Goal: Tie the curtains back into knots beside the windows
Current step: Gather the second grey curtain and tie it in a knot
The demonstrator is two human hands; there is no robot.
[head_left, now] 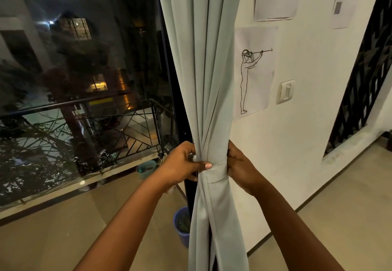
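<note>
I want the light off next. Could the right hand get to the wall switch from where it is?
Probably yes: the right hand grips the curtain, and only bare wall lies between it and the wall switch above.

blue bucket (182, 226) stands on tiled floor (63, 234).

I am reaching both arms forward and upward, forearms bare. My left hand (182, 162) is curling its fingers with the thumb pressing flat across, gripping. My right hand (239, 164) is cupping inward opposite, fingers hidden.

Pale green curtain (210, 101), gathered, banded
</note>
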